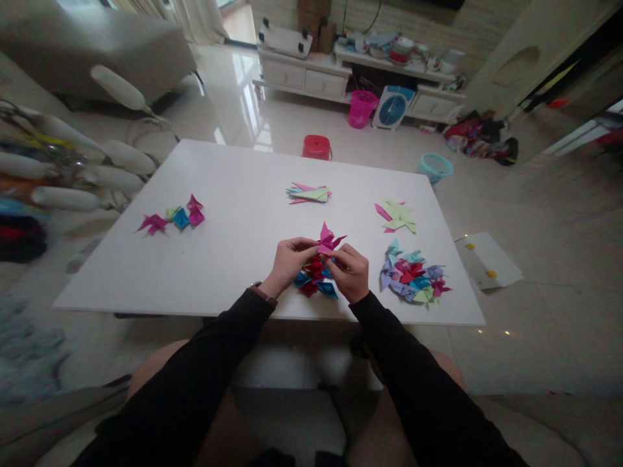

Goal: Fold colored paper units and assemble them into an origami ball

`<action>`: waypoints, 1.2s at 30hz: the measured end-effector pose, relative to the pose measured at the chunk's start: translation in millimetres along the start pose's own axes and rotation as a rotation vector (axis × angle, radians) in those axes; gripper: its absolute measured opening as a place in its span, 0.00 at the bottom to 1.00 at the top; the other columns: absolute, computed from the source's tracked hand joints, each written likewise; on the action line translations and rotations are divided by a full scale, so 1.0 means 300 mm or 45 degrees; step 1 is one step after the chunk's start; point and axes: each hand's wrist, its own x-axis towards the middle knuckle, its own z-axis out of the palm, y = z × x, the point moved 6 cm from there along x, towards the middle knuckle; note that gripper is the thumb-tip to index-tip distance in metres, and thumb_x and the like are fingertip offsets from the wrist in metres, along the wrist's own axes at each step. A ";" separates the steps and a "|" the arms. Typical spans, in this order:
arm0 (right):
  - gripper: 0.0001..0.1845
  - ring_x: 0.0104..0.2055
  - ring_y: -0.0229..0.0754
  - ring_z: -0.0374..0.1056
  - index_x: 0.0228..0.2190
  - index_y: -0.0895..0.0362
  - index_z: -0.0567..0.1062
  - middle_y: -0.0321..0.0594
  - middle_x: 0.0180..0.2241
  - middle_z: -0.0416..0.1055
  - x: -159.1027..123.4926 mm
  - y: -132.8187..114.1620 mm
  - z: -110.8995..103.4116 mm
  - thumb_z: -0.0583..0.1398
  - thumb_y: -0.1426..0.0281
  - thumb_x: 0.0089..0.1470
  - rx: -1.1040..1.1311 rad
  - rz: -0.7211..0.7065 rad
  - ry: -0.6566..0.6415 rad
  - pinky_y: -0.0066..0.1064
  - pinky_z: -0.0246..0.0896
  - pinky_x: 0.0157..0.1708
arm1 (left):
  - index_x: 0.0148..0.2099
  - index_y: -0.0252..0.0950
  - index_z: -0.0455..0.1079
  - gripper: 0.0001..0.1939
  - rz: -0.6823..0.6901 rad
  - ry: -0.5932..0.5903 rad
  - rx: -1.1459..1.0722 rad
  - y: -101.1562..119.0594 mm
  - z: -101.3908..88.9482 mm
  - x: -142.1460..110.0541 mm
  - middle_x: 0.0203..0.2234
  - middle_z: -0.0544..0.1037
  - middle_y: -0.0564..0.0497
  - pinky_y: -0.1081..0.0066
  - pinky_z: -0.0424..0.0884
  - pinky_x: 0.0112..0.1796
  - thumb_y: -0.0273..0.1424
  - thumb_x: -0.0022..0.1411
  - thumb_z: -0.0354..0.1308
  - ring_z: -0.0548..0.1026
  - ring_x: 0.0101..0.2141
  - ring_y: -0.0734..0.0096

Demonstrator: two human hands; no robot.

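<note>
Between my two hands is a pink origami crane [328, 239], its pointed tips sticking up and to the right. My left hand [293, 259] pinches its left side, and a brown-strapped watch [263, 294] circles that wrist. On the other side my right hand [348, 270] grips the crane's lower edge with thumb and fingers. Directly below, a pile of red and blue folded cranes [315, 285] lies on the white table [233, 246], partly hidden by my hands.
More folded cranes [413, 274] are heaped at the table's right. Behind them lie green and pink folded papers [399, 217]. Flat folded strips [309, 193] rest at centre back, and several folded pieces [181, 218] sit at left. A red stool [316, 147] stands beyond the far edge.
</note>
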 end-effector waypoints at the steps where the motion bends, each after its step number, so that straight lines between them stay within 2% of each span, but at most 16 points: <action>1: 0.08 0.25 0.35 0.60 0.33 0.54 0.82 0.33 0.24 0.63 0.002 -0.001 0.002 0.63 0.66 0.62 0.022 0.021 0.005 0.29 0.56 0.26 | 0.34 0.34 0.82 0.16 0.001 0.004 0.005 0.002 0.000 0.000 0.30 0.84 0.45 0.64 0.77 0.39 0.38 0.45 0.76 0.80 0.32 0.64; 4: 0.08 0.25 0.35 0.60 0.32 0.54 0.82 0.33 0.24 0.64 0.009 -0.004 0.001 0.63 0.66 0.62 0.086 0.065 0.035 0.28 0.55 0.25 | 0.34 0.33 0.82 0.17 -0.003 0.012 0.012 0.005 -0.002 0.000 0.29 0.83 0.45 0.63 0.77 0.39 0.39 0.44 0.77 0.80 0.32 0.64; 7: 0.06 0.24 0.35 0.59 0.37 0.54 0.82 0.32 0.24 0.64 0.013 -0.006 -0.011 0.65 0.66 0.59 0.068 0.061 0.047 0.29 0.56 0.25 | 0.34 0.33 0.82 0.17 -0.017 0.020 -0.016 0.003 -0.004 0.003 0.29 0.83 0.46 0.64 0.76 0.38 0.39 0.44 0.77 0.79 0.31 0.65; 10: 0.13 0.24 0.36 0.60 0.43 0.54 0.80 0.31 0.24 0.65 0.013 -0.004 -0.028 0.67 0.65 0.56 0.012 0.031 0.043 0.29 0.58 0.26 | 0.34 0.33 0.82 0.17 -0.033 0.052 -0.057 -0.002 -0.010 0.005 0.28 0.83 0.46 0.65 0.76 0.37 0.38 0.44 0.77 0.79 0.30 0.66; 16: 0.15 0.25 0.36 0.60 0.43 0.53 0.77 0.32 0.27 0.66 0.010 0.007 -0.038 0.68 0.63 0.56 -0.044 -0.036 0.020 0.29 0.57 0.26 | 0.34 0.33 0.81 0.17 -0.056 0.084 -0.124 -0.010 -0.013 0.006 0.28 0.83 0.47 0.67 0.76 0.36 0.36 0.43 0.77 0.78 0.28 0.69; 20: 0.12 0.24 0.35 0.59 0.43 0.53 0.76 0.31 0.27 0.66 0.014 0.002 -0.035 0.66 0.66 0.57 -0.044 -0.025 0.023 0.29 0.56 0.25 | 0.34 0.32 0.81 0.18 -0.082 0.083 -0.183 -0.023 -0.011 0.007 0.28 0.82 0.47 0.68 0.75 0.36 0.37 0.43 0.77 0.78 0.29 0.70; 23: 0.09 0.23 0.34 0.58 0.40 0.54 0.75 0.30 0.26 0.64 0.022 0.011 -0.047 0.63 0.71 0.55 -0.007 0.083 0.091 0.29 0.56 0.26 | 0.34 0.32 0.80 0.19 -0.123 0.085 -0.234 -0.032 -0.008 0.006 0.28 0.82 0.48 0.68 0.75 0.36 0.37 0.42 0.77 0.78 0.29 0.70; 27: 0.08 0.27 0.36 0.63 0.37 0.55 0.74 0.32 0.27 0.66 0.028 0.077 -0.072 0.61 0.72 0.52 0.237 0.373 0.234 0.29 0.60 0.29 | 0.34 0.32 0.79 0.20 -0.181 0.048 -0.299 -0.032 0.006 -0.002 0.27 0.81 0.49 0.68 0.74 0.36 0.38 0.40 0.78 0.77 0.28 0.71; 31: 0.09 0.31 0.38 0.67 0.35 0.56 0.77 0.35 0.28 0.72 0.031 0.136 -0.046 0.65 0.63 0.54 0.468 0.587 0.100 0.30 0.63 0.31 | 0.34 0.32 0.79 0.20 -0.209 -0.023 -0.275 -0.028 0.018 -0.012 0.28 0.82 0.48 0.69 0.74 0.34 0.38 0.41 0.78 0.77 0.28 0.71; 36: 0.13 0.32 0.40 0.68 0.28 0.55 0.79 0.37 0.29 0.75 0.025 0.132 -0.031 0.68 0.59 0.52 0.507 0.586 0.002 0.33 0.65 0.36 | 0.35 0.32 0.79 0.19 -0.156 -0.085 -0.105 -0.023 0.015 -0.017 0.29 0.83 0.47 0.69 0.75 0.35 0.39 0.43 0.77 0.78 0.29 0.69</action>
